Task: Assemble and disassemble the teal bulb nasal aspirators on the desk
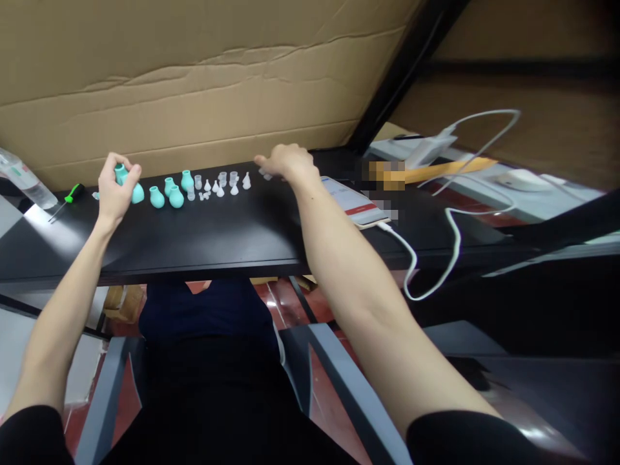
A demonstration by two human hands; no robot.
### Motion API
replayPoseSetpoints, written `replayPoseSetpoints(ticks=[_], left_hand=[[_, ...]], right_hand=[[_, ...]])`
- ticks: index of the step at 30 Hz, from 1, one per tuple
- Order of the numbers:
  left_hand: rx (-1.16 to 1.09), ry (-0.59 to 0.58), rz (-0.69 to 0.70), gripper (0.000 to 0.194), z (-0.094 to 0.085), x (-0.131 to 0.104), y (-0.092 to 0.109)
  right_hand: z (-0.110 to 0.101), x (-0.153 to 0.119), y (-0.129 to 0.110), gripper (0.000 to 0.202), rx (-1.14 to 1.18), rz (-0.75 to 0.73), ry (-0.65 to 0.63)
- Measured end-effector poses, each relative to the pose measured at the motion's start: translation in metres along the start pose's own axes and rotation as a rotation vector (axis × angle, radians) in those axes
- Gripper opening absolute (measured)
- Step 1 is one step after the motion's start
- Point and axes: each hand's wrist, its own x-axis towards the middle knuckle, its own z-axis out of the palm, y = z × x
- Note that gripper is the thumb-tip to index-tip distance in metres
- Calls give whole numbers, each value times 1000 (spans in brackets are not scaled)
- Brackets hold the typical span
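My left hand (116, 190) is closed round a teal bulb (138, 193) at the left of the black table. Just right of it stand several more teal bulbs (157, 197). Small clear cups (223, 179) and white cone-shaped nozzles (247, 181) are grouped beside those bulbs. My right hand (287, 161) reaches over the back of the table, above some small clear pieces (265, 174); its fingers are partly hidden, and I cannot make out whether it holds anything.
A green-handled screwdriver (73, 193) and a clear bottle (29, 179) lie at the far left. Right of my right forearm lies a tablet (356, 205) with a white cable (455, 248). Cardboard (194, 77) rises behind the table (217, 239).
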Motion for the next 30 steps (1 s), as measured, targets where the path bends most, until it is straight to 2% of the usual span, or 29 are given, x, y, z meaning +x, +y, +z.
replayPoseSetpoints(ticks=[2,4,8,11,14,17,20,24,26,30], left_hand=[[91,-31,-77,56,-8,-7,-15],[173,-84,-149,48,-11,-14,-27],[293,-98,-256,39,-2,-18,-45],[306,-97,-307,42,9,-17,-58],[262,-96,-316,47,12,-18,-66],[219,-100,-333,48,7,-22,-67],[225,-110,-397,48,0,-27,-61],[203,-183,-470,68,-3,-28,-46],[172,-206,-466,75,-3,-27,-41],[243,-238,-363,68,-5,-23,-40]], right_hand=[[12,0,-1,56,-32,47,-47],[23,1,-2,62,-71,51,-22],[37,1,-6,72,-121,-3,76],[40,-2,-11,75,-122,-39,112],[34,-5,-17,73,-113,3,62],[24,-9,-20,71,-90,47,-22],[17,-14,-19,71,-76,54,-53],[15,-15,-16,70,-73,65,-61],[16,-14,-14,69,-65,68,-71],[17,-10,-13,65,-47,58,-128]])
